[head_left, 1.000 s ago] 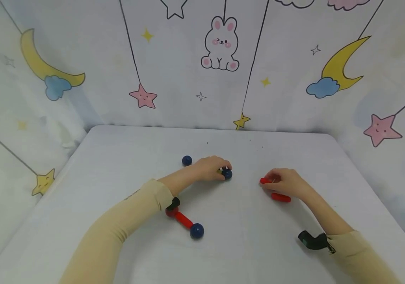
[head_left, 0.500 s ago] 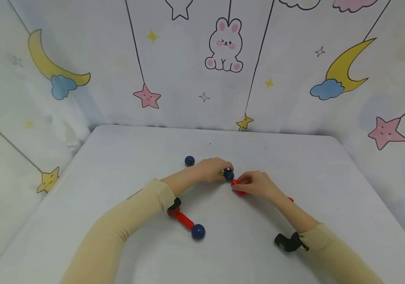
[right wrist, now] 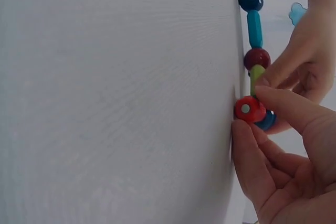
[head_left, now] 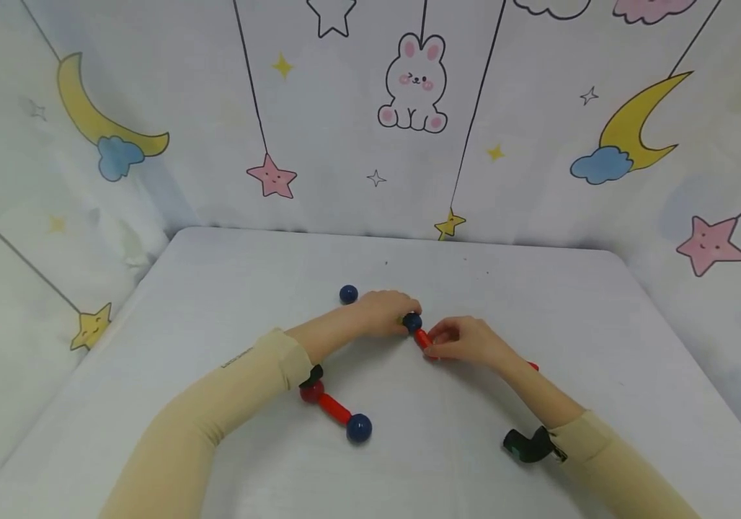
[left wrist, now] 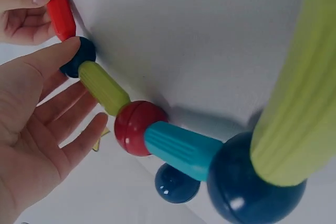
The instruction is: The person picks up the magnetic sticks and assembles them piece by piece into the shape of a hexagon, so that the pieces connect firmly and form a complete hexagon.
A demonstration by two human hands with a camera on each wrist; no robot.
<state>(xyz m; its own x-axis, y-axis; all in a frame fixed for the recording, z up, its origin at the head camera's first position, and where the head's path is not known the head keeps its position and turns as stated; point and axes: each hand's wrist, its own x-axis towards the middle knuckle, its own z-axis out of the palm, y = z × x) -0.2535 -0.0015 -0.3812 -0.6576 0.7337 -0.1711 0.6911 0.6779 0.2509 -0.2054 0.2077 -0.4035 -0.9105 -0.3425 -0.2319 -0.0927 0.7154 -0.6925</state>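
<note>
My left hand (head_left: 383, 311) holds a dark blue ball (left wrist: 86, 59) between thumb and fingers at the end of a chain of rods and balls. From that ball run a yellow-green rod (left wrist: 105, 87), a red ball (left wrist: 131, 135), a teal rod (left wrist: 184, 150), another dark blue ball (left wrist: 252, 192) and a second yellow-green rod (left wrist: 294, 93). Thumb and fingers of my right hand (head_left: 471, 339) pinch a red rod (head_left: 422, 339), its far end against the held ball. In the right wrist view the rod's round near end (right wrist: 249, 109) faces the camera. My left forearm hides much of the chain in the head view.
A loose dark blue ball (head_left: 348, 294) lies behind the left wrist. Nearer the front, a red ball (head_left: 311, 391), a red rod (head_left: 334, 409) and a dark blue ball (head_left: 359, 428) form a line. Another red rod (head_left: 533, 366) shows partly behind the right forearm.
My right hand has carried the red rod leftward until its end meets the dark blue ball. My left hand has kept its hold on the ball, shifting only slightly.
</note>
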